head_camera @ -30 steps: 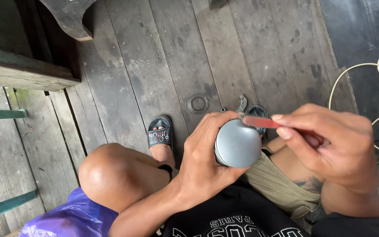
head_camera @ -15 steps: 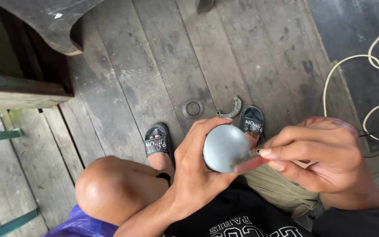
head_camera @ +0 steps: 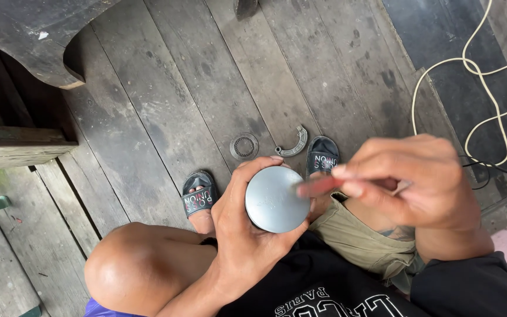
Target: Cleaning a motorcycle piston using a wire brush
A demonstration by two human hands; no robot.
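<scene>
Left hand (head_camera: pixel 247 235) wrapped around a round grey metal disc (head_camera: pixel 277 199), fingers curled over its rim at 12 and 6 o'clock, flat face turned up toward the camera, held above the lap. Right hand (head_camera: pixel 409 182) closed in a pinch on a thin red tool (head_camera: pixel 319 186), blurred, its tip touching the disc's edge at 3 o'clock. Below both hands, a bare knee (head_camera: pixel 136 273) at 8 o'clock, khaki shorts (head_camera: pixel 362 243) at 5 o'clock. On the dark plank floor (head_camera: pixel 206 88) past the disc, at 12 o'clock: two black sandals (head_camera: pixel 198 196), a toothed metal ring (head_camera: pixel 244 146) between them, and a curved grey metal piece (head_camera: pixel 294 144) just beside the ring at its 3 o'clock. Pale cord (head_camera: pixel 470 88) looping at 2 o'clock, well apart from the hands
</scene>
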